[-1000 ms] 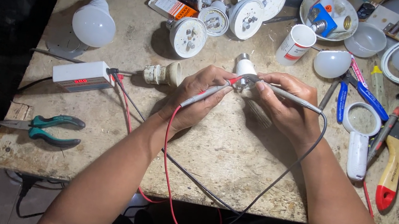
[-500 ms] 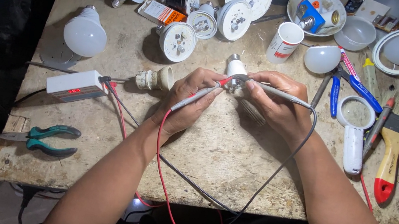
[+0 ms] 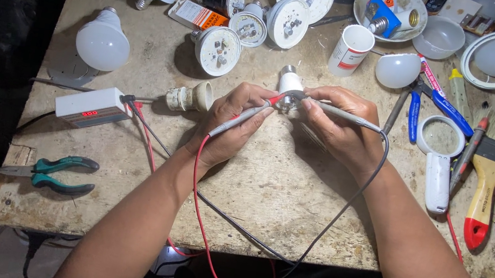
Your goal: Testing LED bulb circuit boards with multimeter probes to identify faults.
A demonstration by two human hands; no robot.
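Currently you hold both hands close together over the middle of the workbench (image 3: 292,194), fingertips nearly meeting. Your left hand (image 3: 233,123) pinches the red-leaded probe (image 3: 238,122) like a pen, so its tip angles up to the metal end of the small white bulb base (image 3: 289,89). Your right hand (image 3: 343,132) pinches the black-leaded probe (image 3: 343,114) from the opposite side, and its fingers also appear to steady the bulb base; the exact contact points are hidden by your fingertips. Holding the part between both hands, slightly above the surface, keeps both probe tips on it at once.

The red lead (image 3: 204,233) and black lead (image 3: 341,223) hang off the near edge of the bench and loop below it, well apart from the tools. Open room lies directly beneath and in front of your hands. To your left, the white meter box (image 3: 90,108) and the lamp socket (image 3: 190,96) sit near your left wrist. To your right, the tape roll (image 3: 441,136), paintbrush (image 3: 488,188) and screwdrivers crowd the bench. Behind your hands, opened bulbs (image 3: 219,50) and a white cup (image 3: 351,49) limit forward reach.
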